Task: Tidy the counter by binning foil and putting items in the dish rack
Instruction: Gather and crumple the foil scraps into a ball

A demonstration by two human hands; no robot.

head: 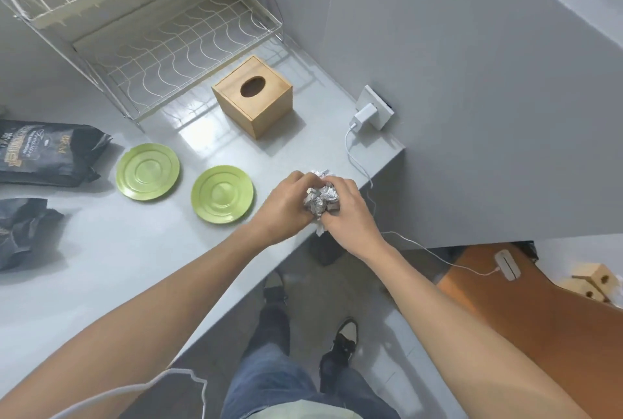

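A crumpled ball of silver foil point(320, 200) is squeezed between both hands at the counter's front right edge. My left hand point(286, 206) wraps it from the left and my right hand point(347, 213) from the right. Bits of white paper stick out above and below the foil. Two green plates lie flat on the grey counter point(101, 250): one point(147, 171) to the left, the other point(222, 194) just left of my left hand. The white wire dish rack point(161, 48) stands at the back with bare shelves.
A wooden tissue box point(253, 95) sits in front of the rack. Two dark bags point(43, 152) lie at the left edge. A white charger point(365, 113) is plugged into the wall, its cable hanging over the counter edge. A dark bin point(323, 250) shows below the edge.
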